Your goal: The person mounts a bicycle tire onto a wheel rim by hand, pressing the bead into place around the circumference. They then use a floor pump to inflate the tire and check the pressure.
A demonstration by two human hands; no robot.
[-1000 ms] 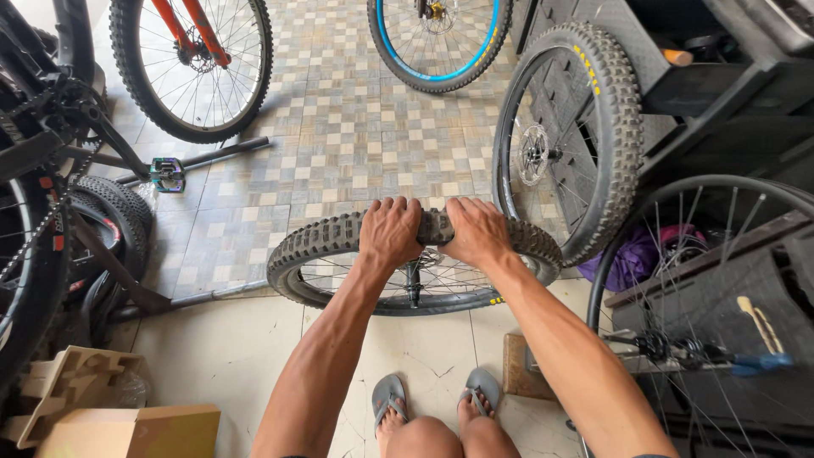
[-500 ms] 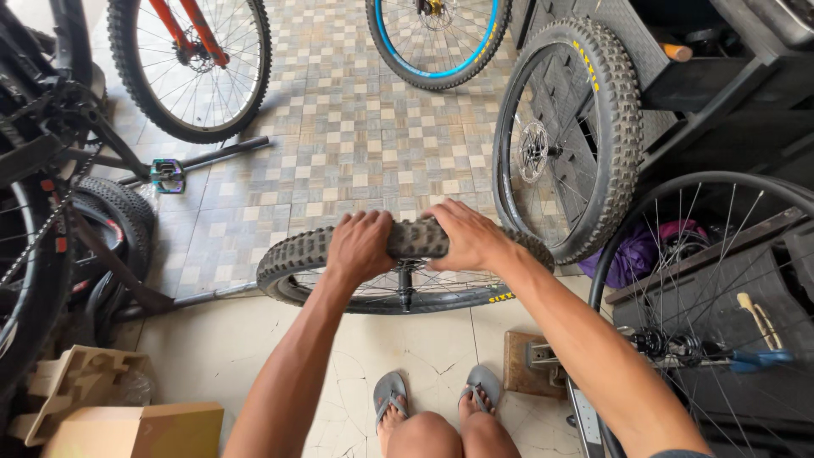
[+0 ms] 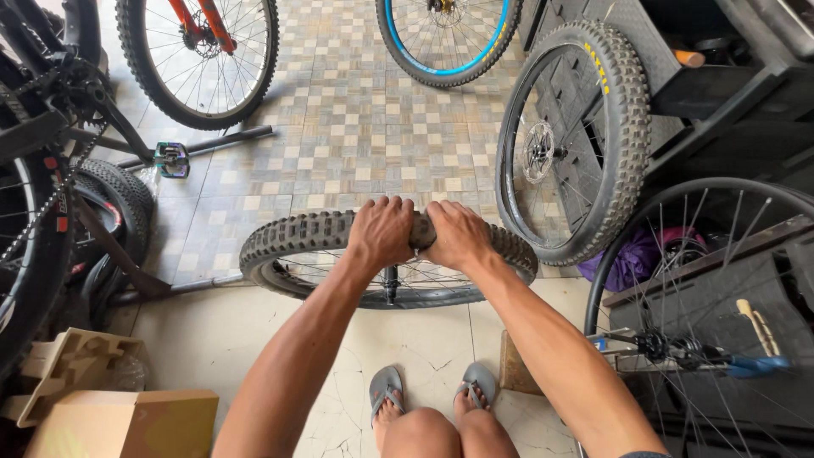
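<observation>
A bicycle wheel with a knobby black tyre stands on the floor in front of my knees, seen nearly edge-on from above. My left hand and my right hand both grip the top of the tyre, side by side and almost touching, fingers curled over the tread. The spokes and hub show below my wrists. My feet in grey sandals rest just behind the wheel.
A second knobby wheel with a disc rotor leans at the right. A bare rim stands at lower right. Bikes and a blue-rimmed wheel are at the back. Cardboard boxes lie at lower left.
My hands have slid closer together on top of the tyre; the left hand moved right. The wheel has shifted a little to the right in view.
</observation>
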